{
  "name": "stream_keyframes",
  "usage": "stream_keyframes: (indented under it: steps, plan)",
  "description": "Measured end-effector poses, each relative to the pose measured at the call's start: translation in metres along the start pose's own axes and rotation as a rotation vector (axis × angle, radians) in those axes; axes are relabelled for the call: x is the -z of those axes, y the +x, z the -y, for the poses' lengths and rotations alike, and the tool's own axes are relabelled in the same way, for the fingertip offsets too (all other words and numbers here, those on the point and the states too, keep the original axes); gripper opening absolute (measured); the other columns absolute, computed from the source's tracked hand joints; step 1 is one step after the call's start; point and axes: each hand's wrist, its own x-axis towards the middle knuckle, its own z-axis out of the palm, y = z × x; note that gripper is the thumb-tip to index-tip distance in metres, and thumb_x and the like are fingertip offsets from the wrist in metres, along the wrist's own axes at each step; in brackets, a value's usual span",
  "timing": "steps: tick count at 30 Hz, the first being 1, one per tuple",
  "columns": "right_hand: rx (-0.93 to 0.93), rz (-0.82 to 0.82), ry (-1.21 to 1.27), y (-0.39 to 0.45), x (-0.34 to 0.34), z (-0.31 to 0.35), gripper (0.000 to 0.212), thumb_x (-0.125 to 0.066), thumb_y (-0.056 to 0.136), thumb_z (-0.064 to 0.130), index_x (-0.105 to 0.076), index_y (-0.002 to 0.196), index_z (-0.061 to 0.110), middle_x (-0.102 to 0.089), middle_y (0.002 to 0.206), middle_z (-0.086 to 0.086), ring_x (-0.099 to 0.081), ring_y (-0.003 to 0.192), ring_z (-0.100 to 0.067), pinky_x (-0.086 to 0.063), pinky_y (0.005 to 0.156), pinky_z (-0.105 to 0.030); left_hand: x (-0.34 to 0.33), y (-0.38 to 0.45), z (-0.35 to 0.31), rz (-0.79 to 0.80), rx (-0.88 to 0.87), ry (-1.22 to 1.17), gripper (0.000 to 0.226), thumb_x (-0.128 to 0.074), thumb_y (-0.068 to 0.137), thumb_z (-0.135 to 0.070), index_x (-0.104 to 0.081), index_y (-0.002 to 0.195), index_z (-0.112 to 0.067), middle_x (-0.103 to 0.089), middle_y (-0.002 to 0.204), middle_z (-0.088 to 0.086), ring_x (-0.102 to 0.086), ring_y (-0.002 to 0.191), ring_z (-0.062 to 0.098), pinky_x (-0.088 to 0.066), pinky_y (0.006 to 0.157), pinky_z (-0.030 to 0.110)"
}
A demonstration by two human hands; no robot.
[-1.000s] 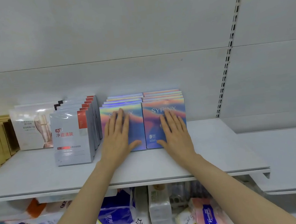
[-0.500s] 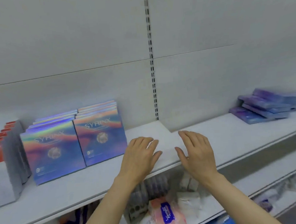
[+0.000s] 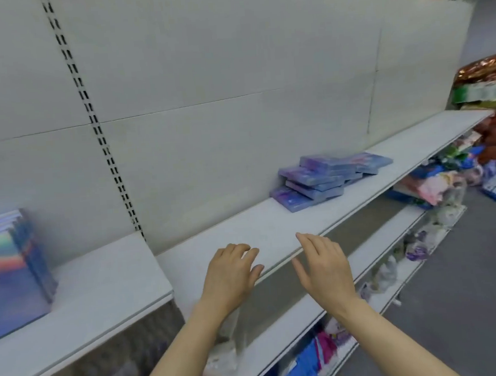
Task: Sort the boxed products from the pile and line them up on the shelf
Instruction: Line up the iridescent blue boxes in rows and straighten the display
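The long pale-grey metal shelf (image 3: 273, 227) runs from lower left up to the right against a plain grey back panel with a slotted black upright strip (image 3: 88, 111), giving a bare stretch where boxes can be stood in line. At the left edge a row of upright iridescent rainbow-and-blue flat boxes (image 3: 9, 272) stands face-out, already lined up. Further right on the same shelf lies the loose pile of flat purple-blue boxes (image 3: 325, 179), stacked askew (unsorted, I judge). Blurred packets fill the lower shelves and the floor at right. The left hand (image 3: 232, 272) and right hand (image 3: 324, 263) hover empty over the shelf's front edge, fingers relaxed and spread, well short of the pile, probably heading there.
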Motion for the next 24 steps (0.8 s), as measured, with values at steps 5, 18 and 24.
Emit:
stream_keyframes:
  steps: [5, 18, 24]
  plan:
    - [-0.027, 0.024, -0.047, -0.001, 0.006, -0.072, 0.054, -0.082, 0.072, 0.021, -0.065, 0.120, 0.003, -0.068, 0.109, -0.008, -0.064, 0.095, -0.026, -0.053, 0.080, -0.037, -0.034, 0.046, -0.046, 0.096, 0.037, -0.038, 0.039, -0.043, 0.085, -0.048, -0.072, 0.097, -0.025, -0.071, 0.094, -0.005, -0.067, 0.081, 0.020, -0.053, 0.065, 0.032]
    - [-0.141, 0.059, -0.130, 0.047, -0.053, -0.248, 0.053, -0.083, 0.071, 0.019, -0.065, 0.119, 0.003, -0.068, 0.105, -0.006, -0.065, 0.092, -0.027, -0.055, 0.076, -0.039, -0.140, 0.225, -0.087, 0.112, 0.006, -0.099, 0.033, -0.055, 0.085, -0.043, -0.073, 0.105, -0.022, -0.071, 0.100, -0.005, -0.066, 0.085, 0.023, -0.052, 0.066, 0.035]
    - [-0.175, 0.096, -0.169, 0.096, -0.087, -0.331, 0.053, -0.081, 0.073, 0.018, -0.063, 0.121, 0.005, -0.067, 0.106, -0.006, -0.064, 0.093, -0.027, -0.053, 0.079, -0.039, -0.176, 0.331, -0.101, 0.071, -0.018, -0.146, 0.026, -0.065, 0.087, -0.037, -0.070, 0.107, -0.020, -0.069, 0.100, -0.001, -0.063, 0.092, 0.027, -0.052, 0.072, 0.037]
